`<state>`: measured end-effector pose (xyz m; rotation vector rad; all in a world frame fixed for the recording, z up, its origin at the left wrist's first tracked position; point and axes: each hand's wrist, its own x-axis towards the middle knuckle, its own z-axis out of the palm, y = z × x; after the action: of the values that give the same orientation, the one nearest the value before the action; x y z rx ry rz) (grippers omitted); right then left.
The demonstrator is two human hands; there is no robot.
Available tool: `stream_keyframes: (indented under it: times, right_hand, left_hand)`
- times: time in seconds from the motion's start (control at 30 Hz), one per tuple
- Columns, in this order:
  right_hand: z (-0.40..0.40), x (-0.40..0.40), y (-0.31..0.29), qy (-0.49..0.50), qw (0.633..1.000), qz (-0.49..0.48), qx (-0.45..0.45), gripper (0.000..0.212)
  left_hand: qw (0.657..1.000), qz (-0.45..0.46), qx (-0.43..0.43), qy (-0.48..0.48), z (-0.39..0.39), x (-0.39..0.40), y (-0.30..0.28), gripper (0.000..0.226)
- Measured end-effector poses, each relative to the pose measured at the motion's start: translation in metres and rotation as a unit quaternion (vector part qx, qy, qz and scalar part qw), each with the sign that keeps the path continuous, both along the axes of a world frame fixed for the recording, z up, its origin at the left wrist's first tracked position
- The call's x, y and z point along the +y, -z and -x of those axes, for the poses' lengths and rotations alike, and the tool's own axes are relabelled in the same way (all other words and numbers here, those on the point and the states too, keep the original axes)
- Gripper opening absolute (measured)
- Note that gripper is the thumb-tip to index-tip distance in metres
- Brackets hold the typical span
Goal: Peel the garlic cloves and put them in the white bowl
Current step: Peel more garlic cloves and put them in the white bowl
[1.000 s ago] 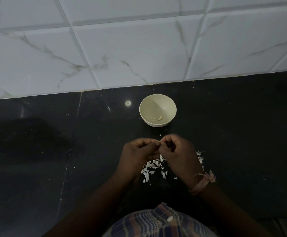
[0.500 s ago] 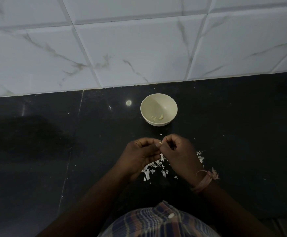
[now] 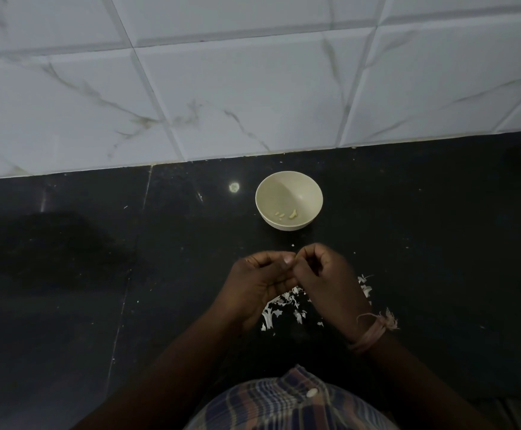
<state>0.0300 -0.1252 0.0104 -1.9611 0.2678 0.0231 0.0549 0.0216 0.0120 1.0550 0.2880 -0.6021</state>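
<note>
Over the dark bench (image 3: 439, 243), the left hand (image 3: 260, 285) and right hand (image 3: 327, 280) meet fingertip to fingertip, fingers curled and pinched together; what they pinch is too small to make out. The white bowl (image 3: 289, 200) stands just beyond them, holding a few peeled garlic cloves (image 3: 287, 214). Papery peels (image 3: 284, 308) lie scattered beneath the hands.
</note>
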Motion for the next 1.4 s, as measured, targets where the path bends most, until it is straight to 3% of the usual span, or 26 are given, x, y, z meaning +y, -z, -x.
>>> stream_keyframes:
  times: [0.1, 0.27, 0.37, 0.5, 0.6, 0.7, 0.97, 1.13, 1.27, 1.4]
  right_hand:
    - [0.0015, 0.0022, 0.0018, -0.009, 1.000, 0.005, -0.006, 0.008]
    - [-0.0001, 0.0026, 0.0057, 0.003, 1.000, 0.006, -0.005, 0.006]
    - [-0.0008, 0.0036, 0.0063, 0.034, 0.999, -0.041, 0.006, 0.005]
    - [-0.0019, 0.0026, 0.0096, 0.080, 0.990, -0.110, 0.032, 0.020]
    - [-0.0004, 0.0023, 0.0079, 0.079, 0.990, -0.112, 0.031, 0.006]
    - [0.0009, 0.0023, 0.0039, 0.073, 0.988, -0.132, 0.014, 0.022]
    - [0.0016, 0.0015, 0.0055, 0.062, 0.997, 0.006, -0.044, 0.040]
    - [0.0016, 0.0035, 0.0091, 0.056, 0.998, 0.011, -0.030, 0.008]
    - [0.0023, 0.0011, 0.0059, 0.052, 0.997, 0.012, -0.061, 0.028]
    - [-0.0007, 0.0041, 0.0037, 0.058, 0.997, 0.005, -0.044, 0.033]
  left_hand:
    - [1.000, -0.010, 0.019, -0.017, -0.0006, -0.0003, 0.0005, 0.020]
    - [0.999, 0.001, 0.043, -0.006, -0.0021, 0.0002, 0.0003, 0.024]
    - [0.996, 0.032, 0.076, -0.016, -0.0017, 0.0000, -0.0008, 0.020]
    - [0.990, 0.067, 0.118, -0.036, -0.0009, -0.0006, -0.0020, 0.016]
    - [0.987, 0.082, 0.133, -0.050, -0.0003, 0.0001, 0.0004, 0.015]
    - [0.984, 0.096, 0.135, -0.057, -0.0003, 0.0006, 0.0008, 0.017]
    - [0.990, 0.079, 0.104, -0.055, 0.0018, 0.0023, 0.0033, 0.020]
    - [0.992, 0.067, 0.089, -0.065, 0.0037, 0.0006, 0.0000, 0.015]
    - [0.990, 0.067, 0.094, -0.078, 0.0036, 0.0045, 0.0006, 0.015]
    - [0.991, 0.059, 0.089, -0.077, 0.0044, 0.0070, 0.0027, 0.016]
